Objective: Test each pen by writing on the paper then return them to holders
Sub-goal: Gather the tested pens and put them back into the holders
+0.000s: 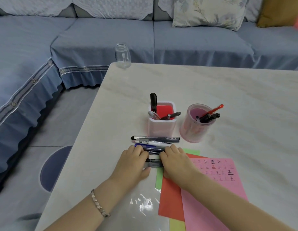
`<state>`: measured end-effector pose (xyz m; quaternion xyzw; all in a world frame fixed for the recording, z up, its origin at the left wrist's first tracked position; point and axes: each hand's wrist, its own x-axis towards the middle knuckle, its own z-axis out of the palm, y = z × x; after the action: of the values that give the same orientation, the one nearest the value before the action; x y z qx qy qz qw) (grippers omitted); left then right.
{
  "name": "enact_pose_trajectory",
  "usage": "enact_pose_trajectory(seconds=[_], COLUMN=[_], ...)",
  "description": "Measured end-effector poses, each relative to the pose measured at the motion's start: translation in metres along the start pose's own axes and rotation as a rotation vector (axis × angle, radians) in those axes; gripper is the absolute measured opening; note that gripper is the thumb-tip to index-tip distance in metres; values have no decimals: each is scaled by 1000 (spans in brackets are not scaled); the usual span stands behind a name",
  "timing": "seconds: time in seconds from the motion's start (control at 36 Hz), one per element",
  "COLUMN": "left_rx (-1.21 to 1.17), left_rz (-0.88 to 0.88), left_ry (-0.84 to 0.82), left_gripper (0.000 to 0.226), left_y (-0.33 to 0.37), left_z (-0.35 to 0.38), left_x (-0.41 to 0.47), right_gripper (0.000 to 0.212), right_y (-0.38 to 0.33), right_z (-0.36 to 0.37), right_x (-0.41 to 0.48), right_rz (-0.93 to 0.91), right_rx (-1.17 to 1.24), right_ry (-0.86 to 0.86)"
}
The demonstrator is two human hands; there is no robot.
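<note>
So the fingers of the left hand and the ones on the right hand are both draped, a bit bent, over the nearer pens of a loose row. The pens lie side by side on the tabletop, and the thumbs are tucked in on the near side. Honestly can't tell if the hands are actually pinching the bunch or just resting on it and herding it together. My take: these are light, stiff, smooth plastic barrels, so they'll roll and slither apart if you squeeze them from the ends. Better to take one at a time mid-barrel, or wrap the fingers round the middle of a few. Caps could pop off, so I wouldn't lift by those. Just beyond the row stand the square holder and the round holder, each with pens already in it. The scribbled-on pink paper lies to the right, partly under the right forearm.
</note>
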<state>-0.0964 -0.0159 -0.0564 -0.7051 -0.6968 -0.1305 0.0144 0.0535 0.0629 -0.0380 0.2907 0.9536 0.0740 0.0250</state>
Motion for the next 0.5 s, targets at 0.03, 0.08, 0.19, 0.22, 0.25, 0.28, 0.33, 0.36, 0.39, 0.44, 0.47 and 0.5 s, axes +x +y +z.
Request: enact_pose_trajectory(seconds=[0.03, 0.08, 0.19, 0.22, 0.25, 0.28, 0.33, 0.36, 0.39, 0.44, 0.47, 0.5], left_rx=[-2, -52, -694, -963, -1211, -1401, -1634, -1675, -1665, -1563, -1522, -1496], left_rz=[4, 13, -250, -379, -495, -568, -579, -536, -484, -453, -475, -514], left_ry=[-20, -10, 177, 241, 293, 308, 210, 135, 85, 116, 159, 218], left_gripper=[33, 32, 19, 37, 51, 59, 60, 54, 41, 20, 27, 33], left_y=[1, 2, 19, 27, 34, 38, 46, 51, 58, 71, 76, 80], left_z=[-1, 1, -24, -36, -45, -52, -64, -69, -74, -81, -83, -84], left_x=[0, -1, 3, 8, 13, 19, 28, 32, 33, 39, 41, 45], right_gripper=[13, 26, 15, 8, 4, 6, 7, 14, 20, 17, 7, 19], right_y=[1, 4, 14, 17, 18, 20, 18, 17, 15, 11, 13, 16], right_z=[2, 3, -23, -29, -34, -39, -56, -62, -67, -78, -81, -84], right_x=[-1, -2, -9, -11, -15, -18, -20, -20, -20, -23, -25, -27], right_rz=[-15, -25, 76, 85, 92, 111, 141, 141, 129, 65, 39, 29], right_rx=[5, 34, 337, 438, 586, 714, 860, 899, 915, 937, 938, 918], right_ry=[-7, -31, -51, -79, -79, -56, -38, -30, -28, 4, -4, -4])
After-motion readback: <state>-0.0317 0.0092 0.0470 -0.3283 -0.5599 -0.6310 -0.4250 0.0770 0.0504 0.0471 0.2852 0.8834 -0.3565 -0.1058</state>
